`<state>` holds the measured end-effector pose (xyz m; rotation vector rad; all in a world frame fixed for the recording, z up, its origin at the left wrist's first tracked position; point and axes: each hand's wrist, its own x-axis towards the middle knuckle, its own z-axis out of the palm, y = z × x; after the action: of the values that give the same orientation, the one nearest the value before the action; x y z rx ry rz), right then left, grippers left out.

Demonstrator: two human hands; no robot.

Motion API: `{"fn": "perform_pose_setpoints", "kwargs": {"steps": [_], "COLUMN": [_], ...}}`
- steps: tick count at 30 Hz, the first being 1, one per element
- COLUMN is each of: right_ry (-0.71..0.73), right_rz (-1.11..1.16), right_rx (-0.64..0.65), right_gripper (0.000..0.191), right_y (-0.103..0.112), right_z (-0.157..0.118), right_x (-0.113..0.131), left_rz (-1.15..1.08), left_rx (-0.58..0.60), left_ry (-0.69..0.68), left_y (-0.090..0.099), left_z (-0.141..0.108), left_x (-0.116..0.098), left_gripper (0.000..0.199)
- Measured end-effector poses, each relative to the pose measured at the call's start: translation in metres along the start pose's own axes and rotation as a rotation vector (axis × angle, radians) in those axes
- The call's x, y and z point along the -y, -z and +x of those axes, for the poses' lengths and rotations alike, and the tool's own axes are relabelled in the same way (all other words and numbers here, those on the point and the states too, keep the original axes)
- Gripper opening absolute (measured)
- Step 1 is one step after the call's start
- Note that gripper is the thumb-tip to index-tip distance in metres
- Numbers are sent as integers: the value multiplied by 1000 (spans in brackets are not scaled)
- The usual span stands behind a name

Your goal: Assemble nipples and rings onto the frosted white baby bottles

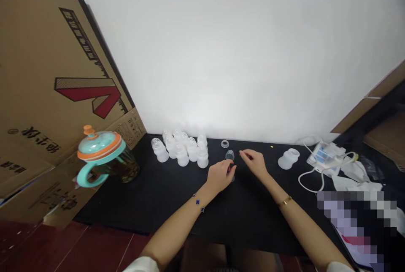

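My left hand (220, 175) is closed, fingers curled over the middle of the black table. Just beyond its fingertips shows a clear dome-shaped cap (230, 154). Something clear also peeks out below the fingers; whether it joins the cap I cannot tell. To the right, my right hand (255, 163) hovers with thumb and fingertips pinched together, and anything between them is too small to make out. A translucent white ring (225, 144) lies behind the cap. Left of my hands stand several white baby bottles (182, 155) with clear caps. An uncapped white bottle (288, 159) lies tilted at right.
A large jug (117, 160) with a teal handle and orange-trimmed lid stands at left, before tall cardboard boxes (41, 73). White cables (311, 183) and crumpled wrappers (357, 183) lie at right. Behind the table rises a white wall (234, 52). A blurred-out patch covers the lower right.
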<state>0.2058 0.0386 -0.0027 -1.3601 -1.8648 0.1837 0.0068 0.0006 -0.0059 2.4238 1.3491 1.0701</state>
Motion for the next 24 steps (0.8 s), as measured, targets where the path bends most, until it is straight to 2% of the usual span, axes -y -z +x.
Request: {"fn": "perform_pose_setpoints", "kwargs": {"steps": [1, 3, 5, 6, 9, 12, 16, 19, 22, 24], "right_ry": [-27, -37, -7, 28, 79, 95, 70, 30, -38, -83], "right_rz": [-35, -72, -64, -58, -29, -11, 1, 20, 40, 69], "right_rx": [-37, -25, 31, 102, 164, 190, 179, 143, 63, 14], "right_gripper": [36, 30, 25, 25, 22, 17, 10, 8, 14, 26], "right_y": [-4, -16, -32, -40, -58, -68, -69, -61, -47, -36], "right_z": [11, 32, 50, 57, 73, 79, 73, 65, 52, 40], "right_x": [-4, -13, -21, -24, -34, -43, -49, -51, -51, -48], "left_rz": [9, 36, 63, 72, 71, 53, 22, -15, -68, -126], "left_rx": [43, 127, 198, 226, 284, 315, 334, 342, 336, 304], "left_ry": [23, 56, 78, 86, 108, 121, 114, 122, 124, 134], "left_y": [0, -2, -3, -4, -6, -8, -6, -3, -2, -3], "left_z": [0, -1, -1, -1, 0, 3, 5, 4, 4, 4], "left_x": [0, 0, 0, 1, 6, 12, 14, 13, 14, 15], "left_gripper": [22, 32, 41, 43, 43, 41, 35, 26, 21, 19]}}
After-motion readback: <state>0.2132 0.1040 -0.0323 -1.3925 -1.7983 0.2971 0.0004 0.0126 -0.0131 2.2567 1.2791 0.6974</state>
